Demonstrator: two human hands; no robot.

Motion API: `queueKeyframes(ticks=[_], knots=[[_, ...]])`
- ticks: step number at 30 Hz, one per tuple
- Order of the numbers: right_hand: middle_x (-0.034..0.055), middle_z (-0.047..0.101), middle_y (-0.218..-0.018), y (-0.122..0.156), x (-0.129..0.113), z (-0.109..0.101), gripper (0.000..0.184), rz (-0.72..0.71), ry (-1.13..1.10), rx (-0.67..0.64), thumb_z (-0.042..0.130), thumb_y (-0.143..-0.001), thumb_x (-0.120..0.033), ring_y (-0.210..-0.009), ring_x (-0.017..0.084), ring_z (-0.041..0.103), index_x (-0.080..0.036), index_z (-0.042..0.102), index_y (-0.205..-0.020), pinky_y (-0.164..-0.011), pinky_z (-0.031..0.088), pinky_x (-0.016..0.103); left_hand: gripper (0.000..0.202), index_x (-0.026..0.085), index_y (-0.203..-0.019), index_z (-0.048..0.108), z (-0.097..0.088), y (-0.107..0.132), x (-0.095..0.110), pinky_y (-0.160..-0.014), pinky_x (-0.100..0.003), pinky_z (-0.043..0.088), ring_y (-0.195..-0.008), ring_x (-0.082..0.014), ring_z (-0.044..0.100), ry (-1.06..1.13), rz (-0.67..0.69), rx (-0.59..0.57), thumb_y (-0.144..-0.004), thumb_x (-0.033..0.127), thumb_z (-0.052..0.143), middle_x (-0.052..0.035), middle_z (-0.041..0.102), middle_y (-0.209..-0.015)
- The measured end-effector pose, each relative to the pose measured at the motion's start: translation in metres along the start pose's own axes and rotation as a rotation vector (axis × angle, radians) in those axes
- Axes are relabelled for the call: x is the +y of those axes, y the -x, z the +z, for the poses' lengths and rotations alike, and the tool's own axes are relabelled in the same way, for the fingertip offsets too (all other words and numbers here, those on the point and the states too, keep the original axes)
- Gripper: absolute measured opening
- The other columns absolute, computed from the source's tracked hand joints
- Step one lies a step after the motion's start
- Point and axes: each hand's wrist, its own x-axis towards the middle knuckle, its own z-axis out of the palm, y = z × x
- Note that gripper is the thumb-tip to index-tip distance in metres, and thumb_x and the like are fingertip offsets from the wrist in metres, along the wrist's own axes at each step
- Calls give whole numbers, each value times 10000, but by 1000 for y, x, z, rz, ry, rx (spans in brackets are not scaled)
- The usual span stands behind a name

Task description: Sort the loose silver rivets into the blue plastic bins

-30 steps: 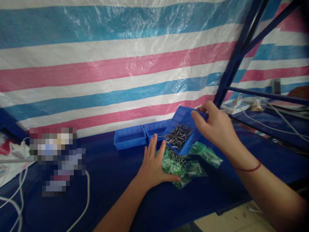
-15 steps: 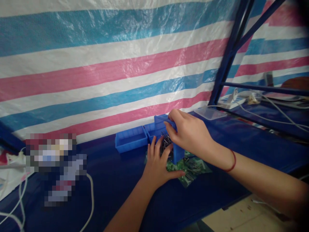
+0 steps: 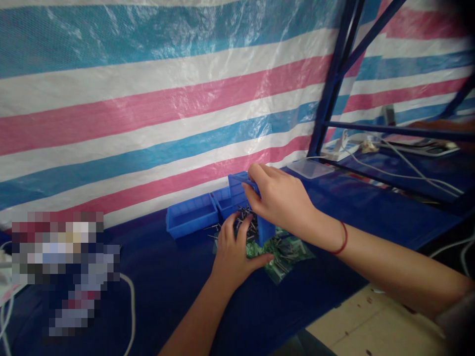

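My right hand [image 3: 284,200] grips the edge of a blue plastic bin [image 3: 266,230] that is tipped on its side. Thin metal pins [image 3: 248,220], like nails or rivets, lie heaped at its mouth. My left hand [image 3: 230,254] has its fingers spread against the near left side of the heap, and its thumb reaches over a green-tinted clear plastic bag [image 3: 277,271]. More pins show in or under that bag. A few loose pins stick out on the table left of my left fingers.
Behind the heap stand a blue bin [image 3: 193,225] and a second blue bin [image 3: 221,201], partly hidden. A striped plastic sheet [image 3: 166,109] hangs behind the blue table [image 3: 178,277]. A clear lid [image 3: 310,168] lies far right; a white cable [image 3: 131,306] runs at left.
The camera has turned slightly, shifting the whole scene left. Several pins now show on the table left of my left fingers. My right hand still holds the tipped bin.
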Motion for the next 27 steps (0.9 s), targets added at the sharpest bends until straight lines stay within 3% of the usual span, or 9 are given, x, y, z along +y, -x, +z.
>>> queueKeyframes(ticks=[11, 18, 24, 27], knots=[[59, 597, -790, 1, 12, -3, 133, -31, 44, 20, 407, -873, -242, -682, 169, 517, -165, 515, -876, -491, 204, 274, 739, 196, -1304, 393, -3, -3, 2, -1027, -509, 339, -1276, -324, 357, 10, -33, -34, -719, 572, 643, -158, 347, -1368], [61, 603, -800, 0, 12, -3, 124, -78, 5, 18, 399, -868, -196, -692, 162, 493, -165, 519, -864, -503, 204, 267, 572, 277, -1304, 445, -5, -5, 2, -1045, -519, 312, -1343, -337, 266, -60, 94, -39, -794, 481, 605, -131, 178, -1488], [57, 603, -808, -2, 15, -5, 106, -110, 19, 13, 418, -857, -158, -711, 167, 495, -167, 519, -887, -506, 199, 276, 525, 237, -1268, 481, -4, -5, 3, -1031, -493, 352, -1293, -310, 359, -49, 49, -33, -802, 447, 600, -138, 311, -1413], [55, 604, -811, -2, 17, -7, 102, -112, 28, 16, 418, -863, -162, -711, 169, 493, -172, 516, -889, -508, 202, 279, 544, 237, -1291, 462, -3, -5, 2, -1030, -495, 351, -1315, -320, 330, -55, 80, -25, -807, 444, 597, -144, 234, -1459]])
